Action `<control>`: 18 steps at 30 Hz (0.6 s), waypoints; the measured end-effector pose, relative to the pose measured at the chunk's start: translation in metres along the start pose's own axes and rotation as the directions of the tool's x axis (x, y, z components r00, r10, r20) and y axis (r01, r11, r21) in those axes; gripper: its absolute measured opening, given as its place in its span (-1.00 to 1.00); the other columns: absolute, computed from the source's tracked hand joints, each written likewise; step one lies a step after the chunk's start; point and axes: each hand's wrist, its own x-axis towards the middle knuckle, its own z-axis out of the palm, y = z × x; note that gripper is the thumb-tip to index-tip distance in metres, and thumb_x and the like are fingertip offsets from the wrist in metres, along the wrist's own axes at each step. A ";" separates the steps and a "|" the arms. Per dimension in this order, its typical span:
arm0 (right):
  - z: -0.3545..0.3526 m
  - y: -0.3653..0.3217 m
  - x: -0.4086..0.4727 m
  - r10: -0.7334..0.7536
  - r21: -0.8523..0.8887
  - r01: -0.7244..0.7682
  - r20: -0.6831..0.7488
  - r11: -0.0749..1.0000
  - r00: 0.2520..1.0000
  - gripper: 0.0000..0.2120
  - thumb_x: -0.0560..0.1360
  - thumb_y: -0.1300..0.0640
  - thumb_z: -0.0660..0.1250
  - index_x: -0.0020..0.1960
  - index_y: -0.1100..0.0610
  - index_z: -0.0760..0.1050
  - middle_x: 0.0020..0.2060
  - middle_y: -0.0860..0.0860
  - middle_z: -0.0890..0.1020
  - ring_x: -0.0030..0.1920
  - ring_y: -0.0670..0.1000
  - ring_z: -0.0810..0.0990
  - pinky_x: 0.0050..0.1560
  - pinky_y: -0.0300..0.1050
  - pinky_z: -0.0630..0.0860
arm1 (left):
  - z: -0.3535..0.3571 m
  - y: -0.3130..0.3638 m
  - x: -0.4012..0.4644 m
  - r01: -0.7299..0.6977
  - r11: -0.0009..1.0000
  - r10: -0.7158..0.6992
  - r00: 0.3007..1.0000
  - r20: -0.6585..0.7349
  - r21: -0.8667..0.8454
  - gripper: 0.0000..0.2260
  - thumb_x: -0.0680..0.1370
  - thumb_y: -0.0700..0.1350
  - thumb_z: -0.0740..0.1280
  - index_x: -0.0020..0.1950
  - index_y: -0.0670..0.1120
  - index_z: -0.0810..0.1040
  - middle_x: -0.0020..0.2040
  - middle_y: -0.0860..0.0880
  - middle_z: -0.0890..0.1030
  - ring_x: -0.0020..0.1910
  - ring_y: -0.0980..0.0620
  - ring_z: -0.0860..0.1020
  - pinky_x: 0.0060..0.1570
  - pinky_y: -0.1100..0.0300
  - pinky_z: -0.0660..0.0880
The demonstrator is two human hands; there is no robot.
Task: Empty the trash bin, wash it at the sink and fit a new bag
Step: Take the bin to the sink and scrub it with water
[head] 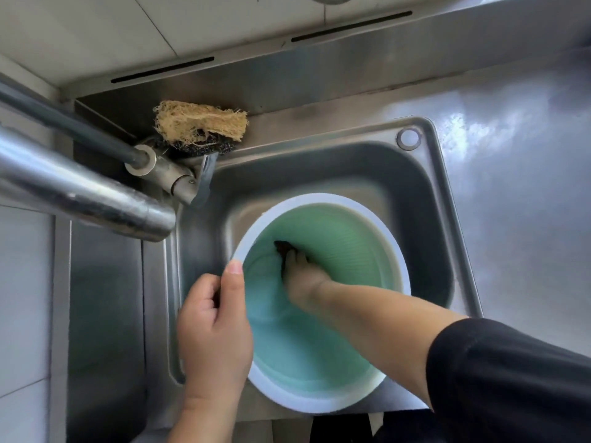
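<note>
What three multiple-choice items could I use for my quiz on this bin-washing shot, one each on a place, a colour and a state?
1. Where is the loofah sponge?
A. On the ledge behind the faucet
B. Inside the bin
C. In the left hand

2. What colour is the bin's inside?
A. Red
B. Green
C. Black

3. What is the right hand doing?
A. Resting on the counter
B. Turning the faucet
C. Pressing a dark scrubber inside the bin

Answers: 1 A, it lies by the sink's back corner; 2 B, pale green wall; 3 C, the left hand grips the rim.
</note>
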 end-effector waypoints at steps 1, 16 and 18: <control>0.007 -0.008 -0.001 0.056 0.029 -0.056 0.022 0.998 0.998 -0.38 0.61 0.23 -0.03 0.52 0.41 -0.29 0.54 0.33 -0.03 0.51 0.32 0.09 0.52 0.18 0.06 | -0.003 -0.004 0.003 0.022 1.000 -0.022 1.000 -0.022 -0.017 -0.44 0.49 0.34 0.22 -0.31 -0.17 0.34 -0.37 -0.19 0.43 -0.42 -0.01 0.38 -0.39 -0.02 0.40; -0.052 -0.071 -0.015 -0.171 0.424 -0.004 0.375 0.905 0.911 -0.81 0.54 0.19 0.17 -0.08 0.24 0.53 -0.08 0.21 0.57 -0.14 0.18 0.51 -0.07 -0.07 0.41 | -0.014 -0.012 0.010 0.166 0.977 -0.171 0.985 -0.021 -0.135 -0.42 0.45 0.38 0.26 -0.27 -0.18 0.43 -0.31 -0.25 0.54 -0.32 -0.25 0.50 -0.26 -0.28 0.52; -0.053 -0.074 -0.016 -0.167 0.505 0.035 0.219 0.862 0.961 -0.79 0.56 0.19 0.17 0.03 0.23 0.56 0.03 0.20 0.61 -0.02 0.19 0.54 -0.07 -0.08 0.40 | -0.013 -0.011 0.010 0.173 0.974 -0.177 0.984 -0.016 -0.147 -0.43 0.45 0.37 0.26 -0.27 -0.18 0.44 -0.30 -0.26 0.53 -0.34 -0.15 0.48 -0.27 -0.28 0.52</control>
